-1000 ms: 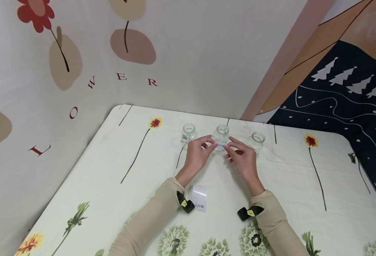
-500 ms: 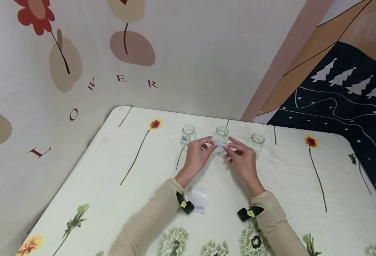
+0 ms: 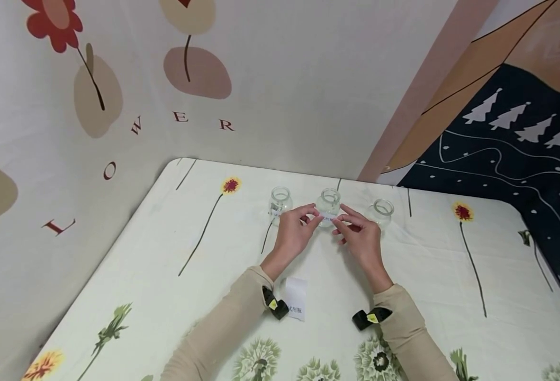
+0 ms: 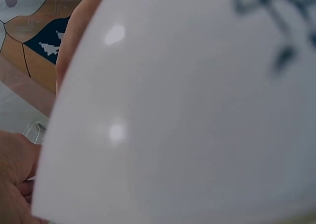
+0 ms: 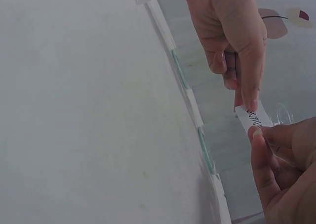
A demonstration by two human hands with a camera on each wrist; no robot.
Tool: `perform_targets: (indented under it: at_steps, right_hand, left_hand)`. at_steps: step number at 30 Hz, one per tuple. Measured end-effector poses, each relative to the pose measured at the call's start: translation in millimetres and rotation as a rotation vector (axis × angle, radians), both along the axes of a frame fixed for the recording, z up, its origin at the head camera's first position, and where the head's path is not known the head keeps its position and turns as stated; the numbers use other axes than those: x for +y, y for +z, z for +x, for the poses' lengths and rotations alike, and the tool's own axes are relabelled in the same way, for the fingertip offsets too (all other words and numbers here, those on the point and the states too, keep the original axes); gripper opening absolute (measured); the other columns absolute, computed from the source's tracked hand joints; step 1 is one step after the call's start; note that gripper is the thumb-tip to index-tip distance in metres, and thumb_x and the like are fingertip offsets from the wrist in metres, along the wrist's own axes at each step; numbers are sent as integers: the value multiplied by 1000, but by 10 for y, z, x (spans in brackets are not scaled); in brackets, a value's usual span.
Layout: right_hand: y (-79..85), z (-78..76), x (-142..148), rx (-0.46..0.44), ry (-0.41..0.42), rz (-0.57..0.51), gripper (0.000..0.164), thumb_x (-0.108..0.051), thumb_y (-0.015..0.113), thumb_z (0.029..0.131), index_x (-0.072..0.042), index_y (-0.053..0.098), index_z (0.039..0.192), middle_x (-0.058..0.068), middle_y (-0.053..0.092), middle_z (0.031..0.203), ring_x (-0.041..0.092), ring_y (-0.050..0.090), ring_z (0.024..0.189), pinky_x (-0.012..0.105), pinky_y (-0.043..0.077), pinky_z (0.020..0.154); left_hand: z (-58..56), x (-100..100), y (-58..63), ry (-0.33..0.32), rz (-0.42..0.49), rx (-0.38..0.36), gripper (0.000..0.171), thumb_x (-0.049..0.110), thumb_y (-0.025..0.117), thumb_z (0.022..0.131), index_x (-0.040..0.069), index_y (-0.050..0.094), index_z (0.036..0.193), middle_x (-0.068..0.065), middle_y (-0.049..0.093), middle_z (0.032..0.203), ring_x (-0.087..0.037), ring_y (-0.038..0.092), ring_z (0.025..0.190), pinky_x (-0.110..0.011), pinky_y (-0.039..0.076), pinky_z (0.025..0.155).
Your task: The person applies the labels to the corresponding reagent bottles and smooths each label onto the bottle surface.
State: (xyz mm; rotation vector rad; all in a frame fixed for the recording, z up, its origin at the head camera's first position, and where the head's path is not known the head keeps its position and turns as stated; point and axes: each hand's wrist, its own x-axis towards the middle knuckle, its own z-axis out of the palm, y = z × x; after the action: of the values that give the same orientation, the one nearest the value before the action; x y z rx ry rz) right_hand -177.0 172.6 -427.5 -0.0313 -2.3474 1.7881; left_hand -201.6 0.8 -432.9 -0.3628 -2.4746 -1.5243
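Note:
My left hand (image 3: 293, 233) and right hand (image 3: 362, 238) meet at the middle glass jar (image 3: 330, 197), which is lidless. Between them they pinch the two ends of a small white label (image 3: 327, 217) with dark printed characters. It lies across the front of the jar's body in the head view. In the right wrist view, thumbs and fingertips grip the label (image 5: 254, 119) from both sides, with the jar rim (image 5: 284, 114) just behind. Beside my left wrist is another white label strip (image 3: 296, 299); a pale sheet (image 4: 163, 110) with blurred print fills most of the left wrist view.
A second open glass jar (image 3: 281, 199), with dark print on its front, stands left of the middle one. To the right is a third jar (image 3: 382, 209), partly behind my right hand. The flower-print tablecloth (image 3: 432, 264) reaches a fabric wall (image 3: 285, 132) at the back.
Both hands stay at the middle jar with the label between them, almost still. The strip by my left wrist has shifted slightly and lost its bright glare.

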Motion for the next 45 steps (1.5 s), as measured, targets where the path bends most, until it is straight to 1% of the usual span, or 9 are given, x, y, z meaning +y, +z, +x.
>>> perform_targets:
  at_steps: [4, 9, 14, 21, 24, 29, 34, 41, 45]
  right_hand:
    - [2, -5, -8, 15, -7, 24, 16, -10, 76, 95, 5, 78, 101, 10, 64, 141, 31, 72, 69, 21, 53, 54]
    - [0, -9, -10, 15, -19, 50, 16, -12, 77, 95, 3, 79, 100, 7, 64, 141, 33, 70, 69, 19, 50, 54]
    - [-17, -15, -22, 14, -25, 59, 15, -12, 77, 95, 2, 79, 98, 7, 65, 141, 30, 71, 70, 18, 48, 53]
    - [-27, -13, -28, 31, -36, 63, 13, -9, 77, 94, 4, 80, 95, 10, 65, 139, 2, 69, 68, 15, 41, 52]
    - [-26, -11, -29, 37, -41, 63, 14, -8, 77, 94, 5, 79, 94, 11, 66, 139, -4, 67, 67, 14, 39, 52]
    - [-26, -13, -35, 38, -40, 50, 16, -9, 77, 95, 7, 79, 96, 12, 66, 138, -4, 66, 66, 13, 39, 52]
    - [-20, -12, -49, 46, -40, 50, 15, -8, 77, 94, 7, 79, 96, 14, 67, 137, -5, 66, 66, 13, 39, 52]
    - [-30, -1, -50, 51, -40, 59, 12, -5, 76, 94, 7, 79, 96, 13, 66, 138, -4, 67, 67, 13, 40, 52]
    - [-22, 4, -60, 47, -50, 62, 11, -5, 76, 94, 6, 79, 96, 12, 66, 138, -1, 68, 68, 14, 41, 52]
  left_hand:
    - [-4, 5, 1, 0, -3, 12, 5, 9, 78, 93, 4, 78, 92, -17, 73, 123, -16, 69, 73, -22, 51, 63]
    - [-10, 17, -8, -4, 1, 23, 6, 8, 77, 93, 4, 78, 89, -16, 73, 123, -16, 69, 74, -27, 55, 72]
    - [-9, 17, -16, 1, -9, 26, 7, 8, 76, 94, 5, 79, 88, -14, 73, 123, -16, 69, 76, -27, 55, 73]
    - [1, 24, -35, 15, -17, 40, 8, 7, 77, 93, 5, 80, 87, -14, 74, 122, -17, 71, 78, -26, 54, 71]
    - [-1, 27, -37, 17, -19, 49, 7, 7, 77, 93, 5, 80, 86, -13, 74, 121, -17, 71, 79, -26, 53, 71]
    - [-3, 30, -38, 20, -16, 55, 7, 7, 78, 93, 6, 81, 87, -13, 74, 121, -18, 72, 81, -25, 52, 69]
    - [-6, 28, -56, 23, -26, 66, 5, 7, 78, 92, 5, 81, 88, -13, 74, 121, -18, 71, 78, -23, 51, 67]
    - [-3, 27, -68, 26, -22, 87, 5, 6, 78, 92, 4, 81, 89, -15, 74, 119, -20, 70, 76, -20, 43, 56]
    - [-3, 26, -68, 27, -20, 100, 5, 5, 78, 92, 4, 81, 89, -16, 74, 119, -21, 71, 76, -20, 41, 54]
